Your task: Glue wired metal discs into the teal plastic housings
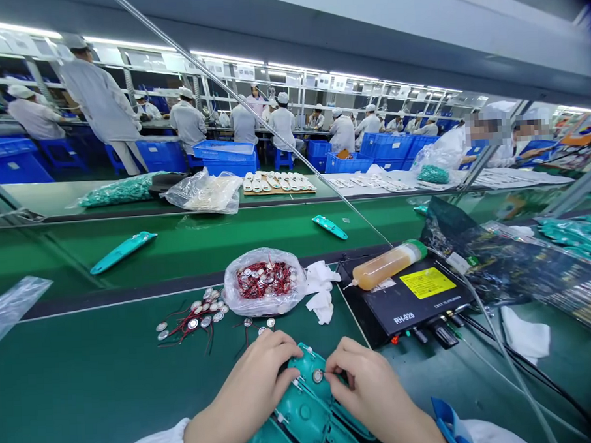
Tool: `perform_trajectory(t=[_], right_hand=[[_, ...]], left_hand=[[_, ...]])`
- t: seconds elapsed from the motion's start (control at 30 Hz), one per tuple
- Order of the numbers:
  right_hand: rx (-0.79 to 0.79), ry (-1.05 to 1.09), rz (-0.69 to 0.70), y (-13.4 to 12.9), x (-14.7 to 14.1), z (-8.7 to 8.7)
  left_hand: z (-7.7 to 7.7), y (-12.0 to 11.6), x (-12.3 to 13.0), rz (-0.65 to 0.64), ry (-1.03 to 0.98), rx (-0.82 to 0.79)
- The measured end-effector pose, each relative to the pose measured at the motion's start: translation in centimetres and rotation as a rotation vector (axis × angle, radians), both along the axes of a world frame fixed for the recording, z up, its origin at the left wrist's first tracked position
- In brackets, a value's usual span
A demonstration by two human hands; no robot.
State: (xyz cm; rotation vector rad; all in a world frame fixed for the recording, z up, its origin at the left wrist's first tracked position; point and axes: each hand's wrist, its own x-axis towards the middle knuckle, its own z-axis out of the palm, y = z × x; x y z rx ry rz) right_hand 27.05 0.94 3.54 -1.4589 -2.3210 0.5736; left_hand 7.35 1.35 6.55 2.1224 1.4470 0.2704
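Several teal plastic shells [306, 417] lie side by side at the bottom centre, hollow side up. My left hand [258, 380] rests at their upper left, thumb and fingers on the edge of the top shell. My right hand [361, 382] is over the right side of that shell, thumb and forefinger pinched beside a small round metal disc [317, 376] seated in it. Just beyond my hands, loose discs with red and black wires [202, 317] lie on the green table, left of a clear plastic bag [235, 302] full of more wired discs.
A black RH-928 box [407, 318] with an amber syringe [388, 266] on top stands at the right, cables trailing. White tissue [322, 305] lies beside the bag. Teal shells [123, 252] sit on the green belt [227, 234]. People in white work beyond.
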Motion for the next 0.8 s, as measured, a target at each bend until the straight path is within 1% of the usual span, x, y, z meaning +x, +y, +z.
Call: perform_trajectory(t=[0.13, 0.23, 0.43, 0.57, 0.67, 0.8], right_hand=[[0.091, 0.028, 0.033, 0.0, 0.1, -1.3], [0.106, 0.057, 0.03, 0.0, 0.2, -1.8], [0.079, 0.085, 0.027, -0.1, 0.2, -1.7], [0.072, 0.081, 0.01, -0.1, 0.1, -2.0], [0.106, 0.046, 0.024, -0.2, 0.2, -2.2], [0.157, -0.004, 0.058, -0.2, 0.4, -1.9]], left_hand=[[0.2, 0.0, 0.0, 0.011, 0.006, -0.031], [0.2, -0.1, 0.1, 0.01, 0.01, -0.039], [0.2, 0.1, 0.2, 0.014, 0.013, -0.043], [0.4, -0.1, 0.1, 0.019, 0.021, -0.053], [0.3, -0.2, 0.1, 0.018, 0.018, -0.049], [0.2, -0.1, 0.1, 0.014, 0.008, -0.038]])
